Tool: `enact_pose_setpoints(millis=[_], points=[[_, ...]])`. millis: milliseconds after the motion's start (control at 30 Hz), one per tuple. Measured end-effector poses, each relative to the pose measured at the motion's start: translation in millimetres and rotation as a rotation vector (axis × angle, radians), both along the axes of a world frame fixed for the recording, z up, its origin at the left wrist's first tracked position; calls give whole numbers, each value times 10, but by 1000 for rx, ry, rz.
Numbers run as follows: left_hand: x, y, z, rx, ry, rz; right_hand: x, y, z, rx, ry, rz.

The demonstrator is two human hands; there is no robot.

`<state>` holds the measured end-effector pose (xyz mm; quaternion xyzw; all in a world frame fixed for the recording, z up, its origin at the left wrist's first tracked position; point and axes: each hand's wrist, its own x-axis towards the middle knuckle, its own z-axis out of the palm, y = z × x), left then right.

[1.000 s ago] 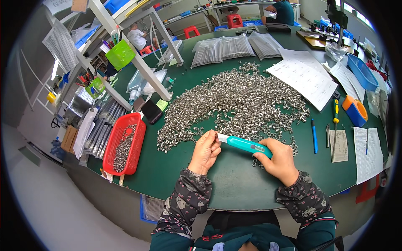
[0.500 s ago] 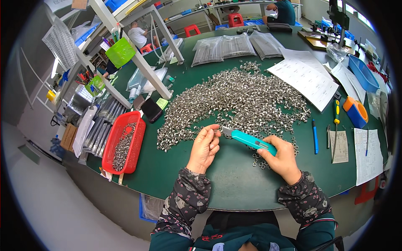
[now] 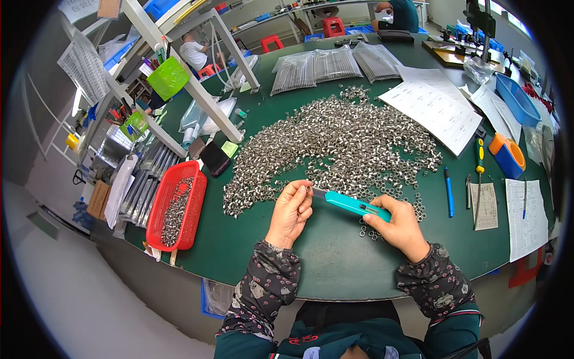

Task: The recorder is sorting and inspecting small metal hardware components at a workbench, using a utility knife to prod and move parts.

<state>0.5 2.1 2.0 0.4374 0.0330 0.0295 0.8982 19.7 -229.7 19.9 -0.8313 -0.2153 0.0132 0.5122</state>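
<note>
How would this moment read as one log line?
left hand: pinching small metal piece; right hand: holding teal knife, blade near piece; beyond: metal ring heap; left side: red basket

Small shiny metal rings (image 3: 359, 137) lie on a smooth green tabletop (image 3: 335, 263) with a soft sheen. The utility knife (image 3: 350, 203) has a teal plastic handle (image 3: 359, 207) and a grey metal blade (image 3: 318, 193). Sleeves (image 3: 263, 281) are matt cloth, the basket (image 3: 194, 215) smooth red plastic, the sheets (image 3: 433, 113) matt paper, the bags (image 3: 335, 64) glossy clear plastic.
</note>
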Motion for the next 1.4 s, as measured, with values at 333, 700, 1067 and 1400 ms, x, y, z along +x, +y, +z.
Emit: enact_pose_setpoints(millis=[333, 700, 1067, 1400], points=[[-5, 10, -33, 49, 54, 5, 1, 6, -23, 12, -19, 7], [5, 32, -27, -33, 82, 15, 24, -2, -22, 45, -74, -40], [-1, 23, 7, -43, 63, -30, 11, 5, -12, 8, -71, -29], [16, 40, -42, -42, -11, -22, 6, 3, 17, 9, -49, -28]])
